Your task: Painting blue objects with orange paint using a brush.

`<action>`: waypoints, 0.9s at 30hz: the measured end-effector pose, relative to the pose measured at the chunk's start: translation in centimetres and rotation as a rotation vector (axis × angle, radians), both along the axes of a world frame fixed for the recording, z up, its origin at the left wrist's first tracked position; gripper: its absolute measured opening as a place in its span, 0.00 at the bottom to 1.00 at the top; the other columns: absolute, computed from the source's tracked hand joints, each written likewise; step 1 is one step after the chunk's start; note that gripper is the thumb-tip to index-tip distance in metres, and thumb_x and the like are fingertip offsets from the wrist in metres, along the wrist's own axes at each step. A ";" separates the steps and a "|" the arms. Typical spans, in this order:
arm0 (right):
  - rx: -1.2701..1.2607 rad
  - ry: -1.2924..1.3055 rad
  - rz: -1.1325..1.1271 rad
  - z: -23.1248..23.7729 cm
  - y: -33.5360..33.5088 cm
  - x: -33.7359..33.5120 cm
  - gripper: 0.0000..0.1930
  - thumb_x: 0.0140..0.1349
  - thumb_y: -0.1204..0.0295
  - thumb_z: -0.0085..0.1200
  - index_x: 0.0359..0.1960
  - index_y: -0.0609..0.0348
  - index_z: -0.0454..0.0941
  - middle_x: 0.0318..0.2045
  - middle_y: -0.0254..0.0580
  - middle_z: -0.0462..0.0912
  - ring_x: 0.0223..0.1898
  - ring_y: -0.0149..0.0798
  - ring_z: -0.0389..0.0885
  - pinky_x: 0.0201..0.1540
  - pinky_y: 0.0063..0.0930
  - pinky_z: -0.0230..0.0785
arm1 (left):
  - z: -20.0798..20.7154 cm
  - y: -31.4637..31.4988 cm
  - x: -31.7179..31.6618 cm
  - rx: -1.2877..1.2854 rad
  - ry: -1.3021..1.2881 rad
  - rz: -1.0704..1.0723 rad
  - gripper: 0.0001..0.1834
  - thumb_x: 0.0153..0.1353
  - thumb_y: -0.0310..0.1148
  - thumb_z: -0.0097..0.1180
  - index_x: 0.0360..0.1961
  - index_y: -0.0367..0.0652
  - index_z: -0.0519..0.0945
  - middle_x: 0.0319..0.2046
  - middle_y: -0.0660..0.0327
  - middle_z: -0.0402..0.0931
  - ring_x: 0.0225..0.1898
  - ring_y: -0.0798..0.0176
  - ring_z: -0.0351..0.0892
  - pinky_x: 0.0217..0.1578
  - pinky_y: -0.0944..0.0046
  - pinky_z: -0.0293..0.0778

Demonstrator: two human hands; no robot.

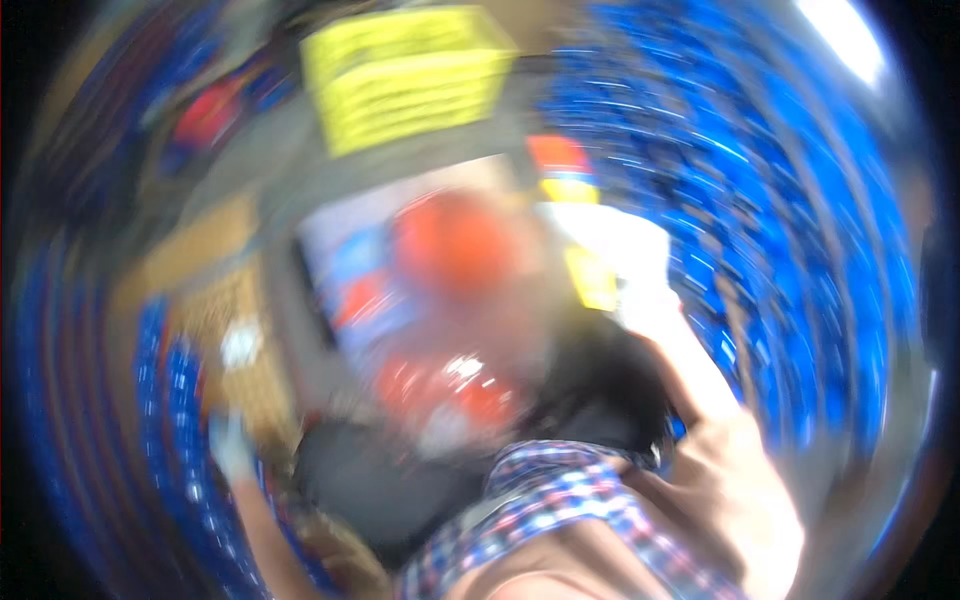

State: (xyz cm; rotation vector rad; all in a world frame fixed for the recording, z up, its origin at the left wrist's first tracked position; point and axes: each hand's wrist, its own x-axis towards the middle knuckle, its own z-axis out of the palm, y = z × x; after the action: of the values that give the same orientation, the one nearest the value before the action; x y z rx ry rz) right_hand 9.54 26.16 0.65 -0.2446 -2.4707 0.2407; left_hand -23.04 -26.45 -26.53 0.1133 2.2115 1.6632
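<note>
Conceivably, the yellow item point(592, 277) at three o'clock could be knocked by a careless right hand point(642, 272); closure undetermined through blur, likewise left hand point(232, 448).

Looks like a workshop or storeroom here, blur hiding the finer detail: a yellow crate point(418, 92) between eleven and twelve o'clock, shiny blue goods point(730, 200) massed at two, brown cardboard point(222, 308) at nine!

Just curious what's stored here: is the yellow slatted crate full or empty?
Cannot tell: motion blur smears the yellow slatted crate, hiding its inside.
</note>
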 end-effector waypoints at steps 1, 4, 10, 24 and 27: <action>-0.008 0.049 0.022 1.3 1.3 1.4 0.12 0.64 0.69 0.58 0.48 0.54 0.82 0.35 0.47 0.84 0.33 0.44 0.83 0.38 0.34 0.75 | -0.4 0.7 0.7 -0.287 0.236 -0.093 0.15 0.70 0.36 0.52 0.49 0.37 0.81 0.41 0.50 0.83 0.43 0.55 0.82 0.49 0.55 0.77; 0.006 0.116 -0.066 6.1 2.7 6.9 0.11 0.65 0.68 0.57 0.47 0.51 0.82 0.32 0.44 0.84 0.30 0.43 0.83 0.33 0.34 0.75 | -1.7 1.4 2.7 -0.521 0.234 -0.286 0.28 0.67 0.36 0.53 0.67 0.43 0.68 0.61 0.48 0.73 0.62 0.51 0.72 0.61 0.55 0.69; 0.728 -0.263 -0.587 14.4 6.4 16.3 0.08 0.61 0.68 0.57 0.42 0.43 0.80 0.26 0.37 0.80 0.25 0.40 0.81 0.25 0.35 0.73 | -0.3 6.1 4.9 -0.516 0.610 -0.391 0.24 0.61 0.35 0.65 0.56 0.37 0.78 0.55 0.49 0.80 0.53 0.56 0.80 0.55 0.56 0.74; 0.964 -0.253 -0.781 26.4 21.7 28.0 0.13 0.67 0.67 0.51 0.52 0.44 0.79 0.36 0.41 0.82 0.30 0.43 0.84 0.35 0.37 0.76 | 6.7 10.5 6.6 -0.186 0.427 -0.048 0.32 0.63 0.48 0.64 0.54 0.27 0.77 0.49 0.41 0.81 0.49 0.47 0.82 0.52 0.55 0.77; 0.905 -0.273 -0.851 26.6 21.4 27.6 0.15 0.64 0.68 0.54 0.52 0.39 0.79 0.38 0.38 0.84 0.31 0.43 0.84 0.34 0.35 0.77 | 4.8 9.1 4.0 -0.225 0.404 -0.018 0.11 0.66 0.32 0.56 0.45 0.39 0.82 0.45 0.50 0.82 0.47 0.51 0.80 0.51 0.57 0.74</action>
State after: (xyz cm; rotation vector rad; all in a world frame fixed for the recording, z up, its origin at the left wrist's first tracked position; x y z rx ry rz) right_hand 37.14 47.54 27.21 -0.9034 -2.2166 -1.2814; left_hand -19.04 -17.39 -21.68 0.4421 2.6663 1.4694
